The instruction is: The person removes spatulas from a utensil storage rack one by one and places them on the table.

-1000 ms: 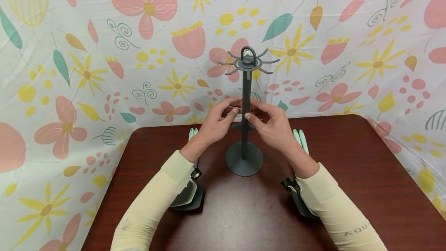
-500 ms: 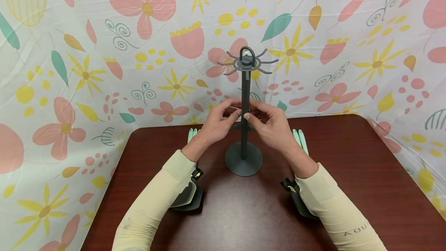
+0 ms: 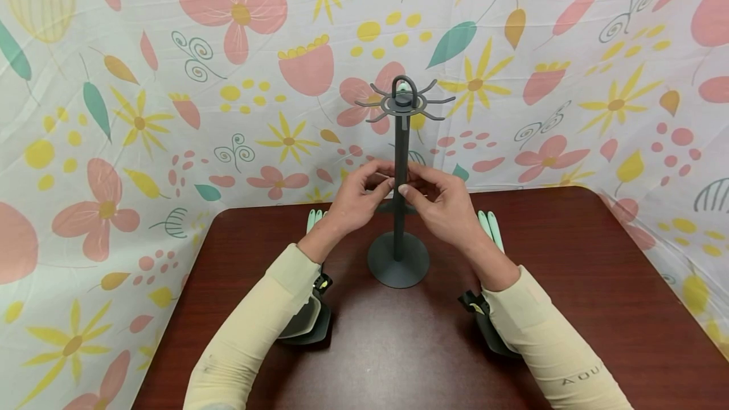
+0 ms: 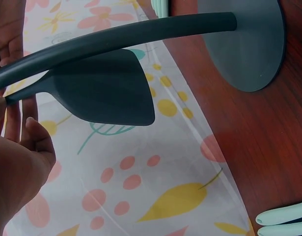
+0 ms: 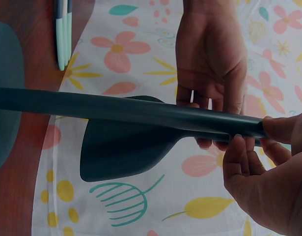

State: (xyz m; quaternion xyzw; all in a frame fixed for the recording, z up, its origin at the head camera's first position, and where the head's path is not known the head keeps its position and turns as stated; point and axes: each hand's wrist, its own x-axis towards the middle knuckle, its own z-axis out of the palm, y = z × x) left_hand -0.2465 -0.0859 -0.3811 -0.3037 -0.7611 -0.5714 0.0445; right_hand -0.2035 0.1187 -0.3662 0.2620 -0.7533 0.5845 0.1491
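Observation:
A dark grey utensil stand (image 3: 401, 144) with a round base (image 3: 398, 260) stands upright, its top ringed with hooks. Behind its pole hangs a dark spatula (image 4: 106, 93), blade downward, a bit of mint handle showing at the top. My left hand (image 3: 355, 198) is at the pole's left, fingers reaching behind it round the spatula's neck. From the other side my right hand (image 3: 444, 204) holds the spatula's shank (image 5: 214, 137), its thumb against the pole. In the right wrist view the left hand (image 5: 212, 64) appears beyond the pole. The pole partly hides both hands' fingertips.
Utensils with mint handles (image 3: 315, 219) and dark heads (image 3: 307, 321) lie left of the stand, partly under my sleeve. More mint handles (image 3: 491, 229) lie on the right. The brown table (image 3: 376, 359) ends at a floral cloth (image 3: 273, 81) behind.

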